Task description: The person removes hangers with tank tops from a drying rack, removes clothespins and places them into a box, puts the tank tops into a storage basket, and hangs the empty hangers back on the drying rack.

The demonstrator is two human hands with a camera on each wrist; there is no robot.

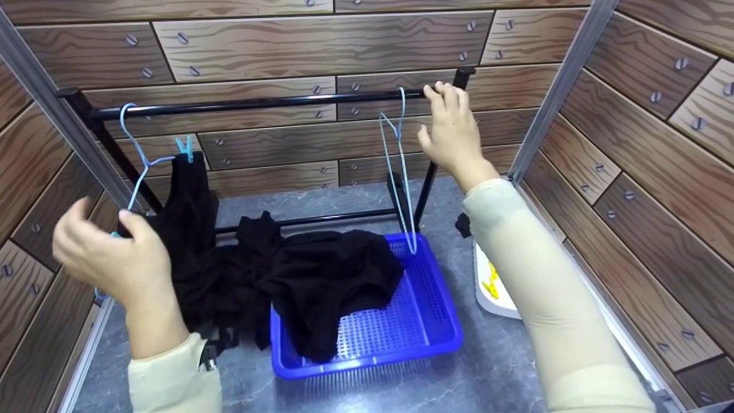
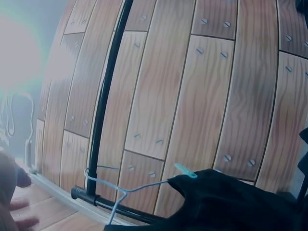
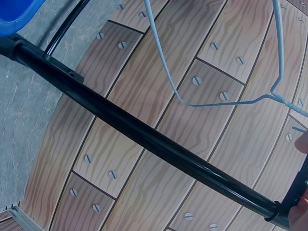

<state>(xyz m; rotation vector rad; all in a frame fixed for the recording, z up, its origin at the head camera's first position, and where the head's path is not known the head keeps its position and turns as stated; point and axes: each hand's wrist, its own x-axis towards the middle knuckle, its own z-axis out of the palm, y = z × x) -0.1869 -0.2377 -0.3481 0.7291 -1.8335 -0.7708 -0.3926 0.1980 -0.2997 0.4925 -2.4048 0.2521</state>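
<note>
Clothing (image 1: pixel 192 215), black and pegged to a blue hanger (image 1: pixel 147 164), hangs just rightward of the loose, empty fingers of the left hand (image 1: pixel 117 255), while a second hanger (image 1: pixel 399 133) dangles left of the right hand (image 1: pixel 454 132), whose relaxed fingers touch the rail (image 1: pixel 258 103).

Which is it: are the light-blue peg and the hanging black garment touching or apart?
Touching: the head view shows the light-blue peg clipped onto the hanging black garment.
</note>
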